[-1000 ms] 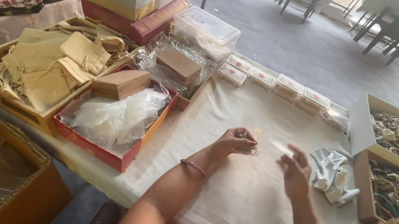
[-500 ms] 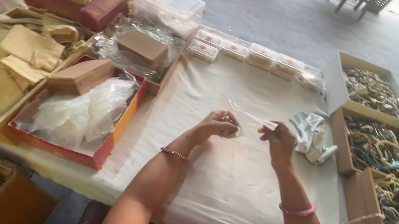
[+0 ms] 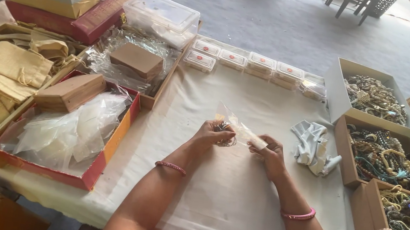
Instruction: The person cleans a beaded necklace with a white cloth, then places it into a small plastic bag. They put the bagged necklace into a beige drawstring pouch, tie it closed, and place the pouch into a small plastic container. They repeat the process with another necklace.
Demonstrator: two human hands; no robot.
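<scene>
My left hand [image 3: 211, 134] and my right hand [image 3: 269, 154] hold a small clear plastic pouch [image 3: 238, 129] between them, just above the white table cloth [image 3: 234, 203]. The left fingers pinch one end, where something small and dark sits inside or behind the pouch. The right fingers grip the other end. Each wrist carries a red bangle.
A crumpled pale blue cloth [image 3: 314, 145] lies right of my hands. Cardboard boxes of beaded jewellery [image 3: 386, 156] line the right side. A red tray of clear bags [image 3: 66, 133] and a tray of cloth pouches [image 3: 0, 75] stand left. Small plastic boxes [image 3: 260, 66] run along the back.
The view has shifted a little and my hands sit closer together on the pouch, which now stretches between them. Nothing else on the table has moved.
</scene>
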